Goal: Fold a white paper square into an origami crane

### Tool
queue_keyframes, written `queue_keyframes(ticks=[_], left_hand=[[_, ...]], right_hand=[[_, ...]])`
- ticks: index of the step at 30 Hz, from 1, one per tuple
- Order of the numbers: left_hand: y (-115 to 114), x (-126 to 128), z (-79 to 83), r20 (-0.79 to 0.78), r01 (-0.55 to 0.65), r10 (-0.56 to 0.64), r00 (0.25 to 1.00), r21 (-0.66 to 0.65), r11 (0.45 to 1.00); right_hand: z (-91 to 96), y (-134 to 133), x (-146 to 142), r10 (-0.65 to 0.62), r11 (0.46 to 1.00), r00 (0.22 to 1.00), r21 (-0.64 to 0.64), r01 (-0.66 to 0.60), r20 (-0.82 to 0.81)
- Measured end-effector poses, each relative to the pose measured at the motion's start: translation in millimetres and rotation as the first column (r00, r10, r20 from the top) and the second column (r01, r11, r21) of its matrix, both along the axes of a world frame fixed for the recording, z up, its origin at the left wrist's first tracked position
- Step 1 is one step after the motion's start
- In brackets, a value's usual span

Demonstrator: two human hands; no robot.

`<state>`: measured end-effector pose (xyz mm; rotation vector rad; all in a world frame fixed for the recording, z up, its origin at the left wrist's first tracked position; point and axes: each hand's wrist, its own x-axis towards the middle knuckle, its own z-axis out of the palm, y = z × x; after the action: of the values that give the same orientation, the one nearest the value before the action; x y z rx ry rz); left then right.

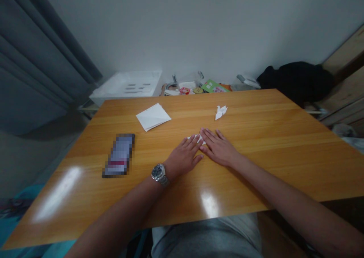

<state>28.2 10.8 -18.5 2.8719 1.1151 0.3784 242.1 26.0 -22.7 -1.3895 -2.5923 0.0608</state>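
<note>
Head view: the left hand (183, 157) and right hand (218, 148) are lying flat, fingers extended and gripping nothing, over a small folded white paper (196, 139) on the glossy orange wooden table (270, 163). Grey fabric curtains (34, 53) are hanging to the left, beside a white wall (182, 26).

Left hand (183, 157) and right hand (218, 148) rest on folded paper (196, 138).

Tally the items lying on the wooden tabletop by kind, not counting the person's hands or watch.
Stack of white paper squares: 1
Folded paper crane: 1
Folded white paper under the left hand and right hand: 1
Phone, screen blurred: 1
Total: 4
</note>
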Motion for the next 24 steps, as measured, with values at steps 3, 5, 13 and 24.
queue_keyframes(ticks=[3, 5, 13, 24], left_hand=[[-1, 0, 0.3, -0.012, -0.013, 0.013, 1.0, 0.003, 1.0], [-2, -1, 1.0, -0.022, -0.019, 0.019, 1.0, 0.003, 1.0], [0, -1, 10.6, -0.005, -0.046, 0.046, 0.999, -0.013, 0.999], [14, 1, 18.2, 0.037, -0.076, 0.077, 0.996, -0.022, 0.997]], right_hand=[[-1.6, 0, 3, -0.007, 0.999, 1.0, -0.035, 0.008, 0.015], [0.0, 0, 6, -0.018, 0.999, 1.0, -0.047, 0.019, 0.017], [1.9, -8, 30, -0.109, 0.99, 0.994, -0.084, 0.11, 0.013], [27.7, 15, 25, 0.082, 0.993, 0.963, 0.106, -0.057, -0.258]])
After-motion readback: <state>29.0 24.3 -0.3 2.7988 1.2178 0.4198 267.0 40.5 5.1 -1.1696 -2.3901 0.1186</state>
